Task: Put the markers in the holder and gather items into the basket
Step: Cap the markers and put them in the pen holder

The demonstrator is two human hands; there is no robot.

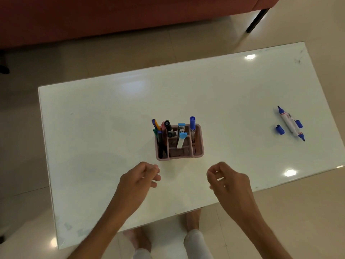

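A pink divided holder (198, 153) stands in the middle of the white table (93, 128). Several pens and markers stand upright in it, among them a blue-capped marker (192, 126). At the far right of the table lie two uncapped blue markers (290, 124) side by side, with a loose blue cap (280, 129) to their left and another (299, 123) to their right. My left hand (139, 179) and my right hand (228, 181) hover just in front of the holder, fingers loosely curled, each holding nothing.
A red sofa (112, 15) stands beyond the table, with a black leg (256, 21) at the right. The tiled floor (22, 146) surrounds the table. My feet and white trouser legs (196, 242) show below the table's near edge.
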